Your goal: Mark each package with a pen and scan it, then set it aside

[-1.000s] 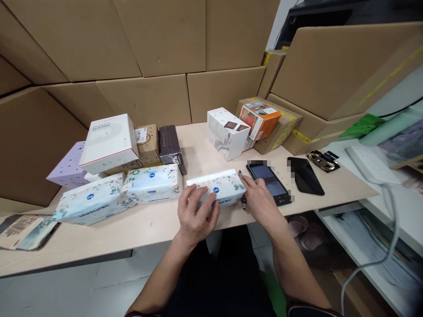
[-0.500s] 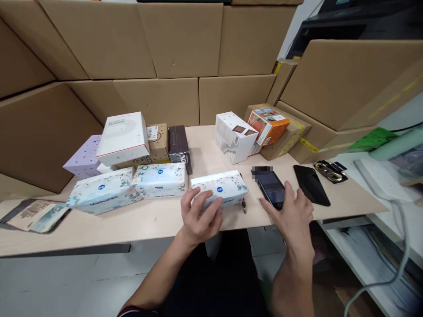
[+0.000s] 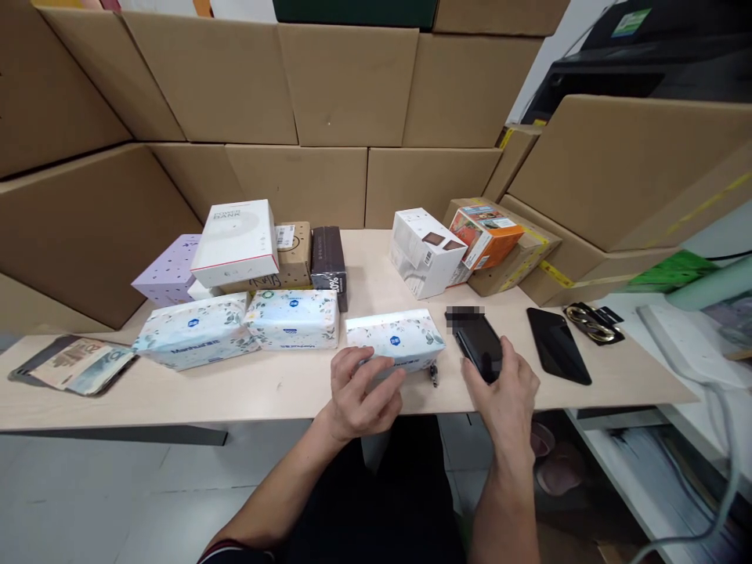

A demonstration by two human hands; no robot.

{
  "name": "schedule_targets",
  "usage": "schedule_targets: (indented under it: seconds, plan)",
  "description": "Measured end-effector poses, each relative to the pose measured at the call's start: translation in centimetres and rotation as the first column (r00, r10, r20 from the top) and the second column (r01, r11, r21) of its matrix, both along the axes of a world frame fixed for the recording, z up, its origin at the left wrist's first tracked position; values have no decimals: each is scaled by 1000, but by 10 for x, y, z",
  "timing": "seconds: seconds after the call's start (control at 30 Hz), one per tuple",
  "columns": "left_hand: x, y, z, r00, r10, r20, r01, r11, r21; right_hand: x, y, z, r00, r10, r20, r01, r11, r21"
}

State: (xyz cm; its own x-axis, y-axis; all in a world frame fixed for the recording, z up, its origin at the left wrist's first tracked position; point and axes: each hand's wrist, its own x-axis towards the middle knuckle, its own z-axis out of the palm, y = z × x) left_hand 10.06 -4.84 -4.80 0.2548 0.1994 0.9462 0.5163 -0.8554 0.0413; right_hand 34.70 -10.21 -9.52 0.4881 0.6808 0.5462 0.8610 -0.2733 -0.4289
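Note:
My left hand (image 3: pixel 359 392) rests with curled fingers on the near side of a floral tissue pack (image 3: pixel 395 338) at the table's front edge. My right hand (image 3: pixel 502 388) grips the near end of a black phone (image 3: pixel 479 351) lying on the table just right of that pack. A small dark key-like object (image 3: pixel 433 374) lies between the pack and the phone. Two more tissue packs (image 3: pixel 294 318) (image 3: pixel 193 340) lie in a row to the left.
A white box (image 3: pixel 236 241), lilac box (image 3: pixel 168 268), brown carton (image 3: pixel 294 251) and dark box (image 3: pixel 327 257) stand behind the packs. A white box (image 3: pixel 424 251) and orange box (image 3: pixel 485 229) sit far right. A second black phone (image 3: pixel 557 354) and black-and-gold clips (image 3: pixel 592 323) lie right. Cardboard cartons (image 3: pixel 329 86) wall the table.
My right hand left the tissue pack's right end, swung right and came onto the black phone, closing on its near end. My left hand stays on the pack. The camera tilted up slightly.

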Motion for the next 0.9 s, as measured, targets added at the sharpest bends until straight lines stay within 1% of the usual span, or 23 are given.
schedule_targets:
  seconds: [0.13, 0.23, 0.43, 0.57, 0.7, 0.77, 0.9]
  plan:
    - [1, 0, 0, 1000, 3, 0, -3, 1000, -10, -5, -6, 9, 988, 9, -154, 2, 998, 66]
    - [1, 0, 0, 1000, 2, -8, -2, 1000, -17, -21, -9, 22, 969, 25, -244, 9, 990, 141]
    - [0, -1, -1, 999, 43, -23, -44, 998, -48, -63, -14, 44, 933, 199, -299, -106, 948, 299]
    - [-1, -1, -3, 997, 67, -42, -70, 993, -90, -85, -16, 53, 919, 319, -231, -230, 910, 345]
    - [-4, 1, -4, 996, 82, -42, -87, 985, -148, -100, -17, 59, 918, 381, -107, -324, 880, 348]
    - [-5, 1, -5, 995, 88, -46, -95, 979, -180, -104, -16, 59, 917, 389, -83, -341, 876, 340]
    - [-6, 2, -4, 995, 88, -44, -96, 968, -233, -108, -13, 55, 924, 375, -71, -332, 883, 332]
